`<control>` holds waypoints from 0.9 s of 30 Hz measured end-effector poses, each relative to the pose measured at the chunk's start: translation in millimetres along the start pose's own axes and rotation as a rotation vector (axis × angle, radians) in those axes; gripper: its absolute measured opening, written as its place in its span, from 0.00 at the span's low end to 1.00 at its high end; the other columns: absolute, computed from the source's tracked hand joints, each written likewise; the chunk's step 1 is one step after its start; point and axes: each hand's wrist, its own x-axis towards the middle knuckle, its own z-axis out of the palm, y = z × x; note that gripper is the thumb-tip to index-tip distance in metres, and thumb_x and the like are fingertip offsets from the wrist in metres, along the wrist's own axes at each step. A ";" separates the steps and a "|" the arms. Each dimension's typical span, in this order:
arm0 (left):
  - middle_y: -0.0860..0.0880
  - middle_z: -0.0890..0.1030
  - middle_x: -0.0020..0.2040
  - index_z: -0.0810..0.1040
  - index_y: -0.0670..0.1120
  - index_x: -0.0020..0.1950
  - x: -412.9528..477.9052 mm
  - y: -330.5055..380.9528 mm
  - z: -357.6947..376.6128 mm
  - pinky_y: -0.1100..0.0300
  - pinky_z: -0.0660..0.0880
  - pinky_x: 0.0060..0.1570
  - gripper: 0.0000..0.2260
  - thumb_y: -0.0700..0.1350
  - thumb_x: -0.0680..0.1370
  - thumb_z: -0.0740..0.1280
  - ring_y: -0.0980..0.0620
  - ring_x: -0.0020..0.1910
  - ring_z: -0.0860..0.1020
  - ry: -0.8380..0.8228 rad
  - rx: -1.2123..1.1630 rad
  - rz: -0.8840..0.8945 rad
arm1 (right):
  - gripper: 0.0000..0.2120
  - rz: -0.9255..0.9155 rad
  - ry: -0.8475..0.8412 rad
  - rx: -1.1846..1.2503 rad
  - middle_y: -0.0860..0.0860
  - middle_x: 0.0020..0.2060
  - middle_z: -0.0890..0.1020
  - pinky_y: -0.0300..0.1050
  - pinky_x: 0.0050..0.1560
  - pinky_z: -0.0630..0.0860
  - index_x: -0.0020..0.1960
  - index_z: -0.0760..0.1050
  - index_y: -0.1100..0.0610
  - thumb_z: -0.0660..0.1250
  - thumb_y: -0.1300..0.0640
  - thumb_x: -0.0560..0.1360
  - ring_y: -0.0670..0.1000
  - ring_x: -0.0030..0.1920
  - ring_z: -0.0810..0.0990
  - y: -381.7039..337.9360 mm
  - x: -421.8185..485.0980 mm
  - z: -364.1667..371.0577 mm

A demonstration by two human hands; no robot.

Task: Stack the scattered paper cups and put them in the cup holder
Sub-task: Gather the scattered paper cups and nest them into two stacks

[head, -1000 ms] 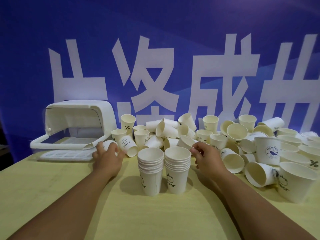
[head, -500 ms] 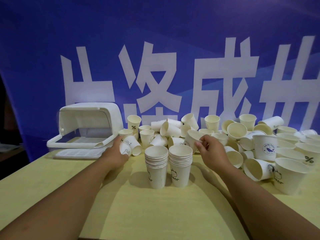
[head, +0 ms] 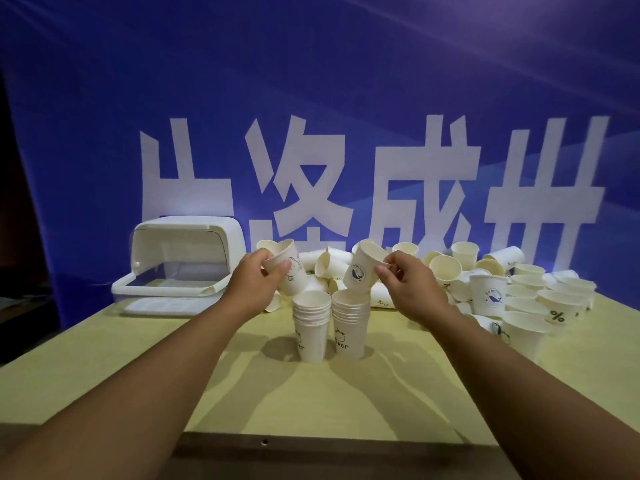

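Two stacks of white paper cups stand side by side mid-table: the left stack (head: 311,327) and the right stack (head: 350,323). My left hand (head: 252,285) grips a single cup (head: 289,270) tilted just above and left of the left stack. My right hand (head: 410,289) grips another cup (head: 363,270) with a blue round logo, its base hovering over the right stack. A heap of loose cups (head: 512,292) lies behind and to the right. The white cup holder (head: 180,261) sits open at the back left.
A blue banner with large white characters (head: 346,188) stands right behind the table. The yellow tabletop (head: 311,393) ends at a front edge near me. A perforated white tray (head: 162,305) lies in front of the holder.
Both hands have lifted a cup out of the heap and brought them toward the two stacks. The camera has tilted up and pulled back.
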 end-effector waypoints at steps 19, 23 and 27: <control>0.50 0.73 0.72 0.64 0.53 0.77 -12.3 3.5 35.4 0.52 0.72 0.62 0.34 0.67 0.76 0.66 0.48 0.67 0.74 -0.241 0.112 -0.095 | 0.28 0.052 -0.284 -0.093 0.49 0.56 0.81 0.48 0.53 0.77 0.71 0.73 0.52 0.60 0.35 0.79 0.49 0.54 0.79 19.4 -7.0 26.5; 0.50 0.76 0.70 0.70 0.50 0.76 -11.1 -9.9 43.1 0.54 0.73 0.60 0.34 0.65 0.75 0.70 0.50 0.64 0.75 -0.245 0.161 -0.091 | 0.25 0.063 -0.292 -0.066 0.45 0.48 0.81 0.39 0.41 0.70 0.69 0.75 0.51 0.61 0.37 0.79 0.45 0.47 0.78 27.8 -9.4 33.0; 0.53 0.78 0.62 0.73 0.54 0.70 -11.0 -18.1 46.9 0.57 0.72 0.51 0.30 0.67 0.73 0.70 0.53 0.57 0.77 -0.225 0.061 -0.112 | 0.22 0.089 -0.303 -0.007 0.45 0.52 0.81 0.41 0.46 0.74 0.67 0.74 0.46 0.58 0.35 0.80 0.46 0.50 0.78 37.0 -9.1 38.5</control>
